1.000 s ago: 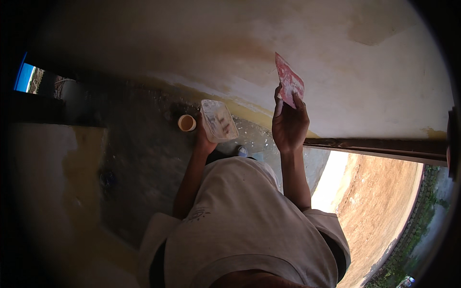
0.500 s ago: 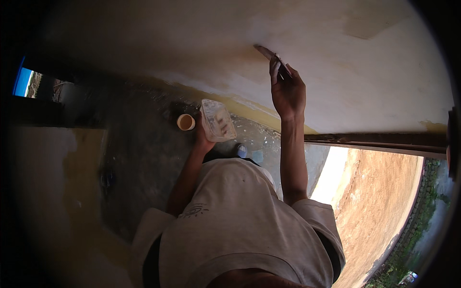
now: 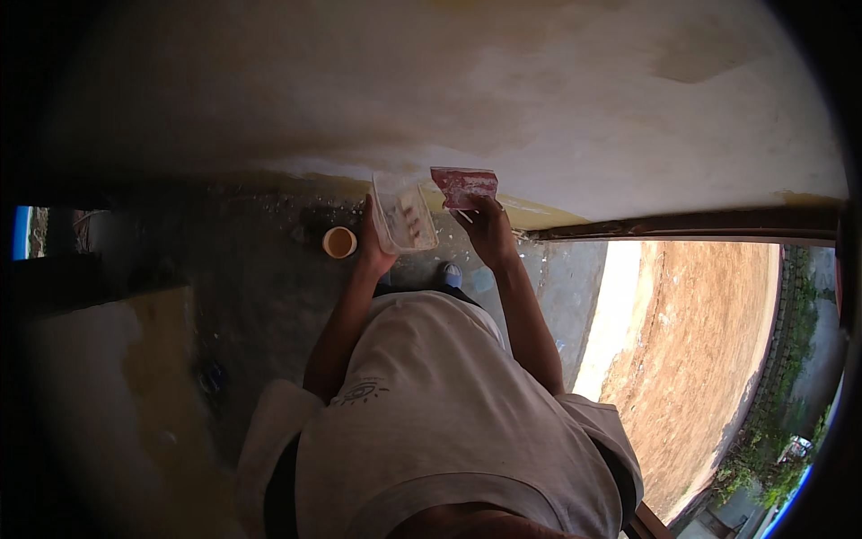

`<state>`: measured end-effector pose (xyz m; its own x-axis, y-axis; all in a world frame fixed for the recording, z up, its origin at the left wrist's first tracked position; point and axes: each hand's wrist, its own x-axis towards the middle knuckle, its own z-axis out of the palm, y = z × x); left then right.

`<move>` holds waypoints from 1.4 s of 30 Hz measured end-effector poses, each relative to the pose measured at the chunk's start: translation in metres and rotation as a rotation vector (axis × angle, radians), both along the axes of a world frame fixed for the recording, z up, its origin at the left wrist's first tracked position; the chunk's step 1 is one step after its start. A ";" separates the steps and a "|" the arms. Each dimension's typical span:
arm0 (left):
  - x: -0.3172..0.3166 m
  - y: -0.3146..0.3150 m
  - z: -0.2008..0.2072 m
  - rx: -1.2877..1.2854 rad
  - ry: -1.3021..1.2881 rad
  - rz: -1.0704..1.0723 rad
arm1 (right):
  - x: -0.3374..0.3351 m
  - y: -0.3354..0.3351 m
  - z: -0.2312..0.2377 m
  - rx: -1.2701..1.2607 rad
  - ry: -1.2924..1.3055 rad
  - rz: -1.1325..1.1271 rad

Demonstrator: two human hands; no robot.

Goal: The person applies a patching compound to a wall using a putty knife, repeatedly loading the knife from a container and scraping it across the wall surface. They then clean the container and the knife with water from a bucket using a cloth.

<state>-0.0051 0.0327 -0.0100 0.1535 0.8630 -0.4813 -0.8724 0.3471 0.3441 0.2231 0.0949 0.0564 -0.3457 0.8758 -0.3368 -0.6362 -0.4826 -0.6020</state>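
Note:
My left hand (image 3: 372,250) grips a clear rectangular plastic container (image 3: 393,211) by its side. White smears coat its inside, and my fingers show through its wall. In my right hand (image 3: 493,235) is a flat reddish-brown scraper (image 3: 467,187), streaked with white, its far edge straight and broad. The scraper stands just right of the container's rim, apart from it. Beyond both hands rises a wall (image 3: 539,117) with patchy whitish coating over a yellowish base.
A round tub (image 3: 339,242) with tan contents or lining stands on the grey, white-spattered floor (image 3: 269,287), left of the container. My shoe (image 3: 452,274) shows below. At right, a doorway sill (image 3: 682,226) borders sunlit brown ground (image 3: 691,341).
My right hand has come down and left from the wall with the scraper, close to the container. The scraper's broad face now shows. My left hand still holds the container.

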 end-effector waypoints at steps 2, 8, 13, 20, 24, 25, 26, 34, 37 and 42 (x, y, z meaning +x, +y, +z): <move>0.002 0.005 0.012 0.005 0.052 -0.008 | -0.010 0.009 -0.032 -0.078 0.015 0.013; -0.016 -0.001 0.004 0.003 0.000 0.002 | -0.001 0.070 0.046 0.041 0.290 -0.127; -0.016 0.003 0.011 0.038 0.057 -0.003 | 0.026 0.042 0.186 0.212 0.365 -0.299; -0.025 0.009 0.035 0.152 0.115 -0.065 | 0.004 -0.050 0.146 0.502 -0.548 0.074; -0.036 0.006 0.066 0.122 0.257 -0.103 | -0.042 -0.060 0.097 0.631 -0.970 0.104; -0.041 0.005 0.076 0.125 0.299 -0.106 | -0.053 -0.061 0.097 0.545 -0.964 0.116; -0.046 0.004 0.086 0.129 0.341 -0.109 | -0.063 -0.060 0.097 0.458 -0.957 0.127; -0.068 -0.004 0.084 0.105 0.499 -0.163 | -0.123 -0.066 0.054 0.681 -1.274 -0.220; -0.072 -0.001 0.073 0.142 0.526 -0.196 | -0.123 -0.067 0.044 0.667 -1.257 -0.166; -0.075 0.000 0.072 0.117 0.460 -0.222 | -0.117 -0.072 0.017 0.504 -1.161 -0.050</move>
<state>-0.0799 0.0326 0.0616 0.1344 0.8859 -0.4440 -0.5317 0.4426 0.7221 0.1062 0.0234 0.0736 -0.0344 0.9984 -0.0456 0.3775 -0.0293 -0.9256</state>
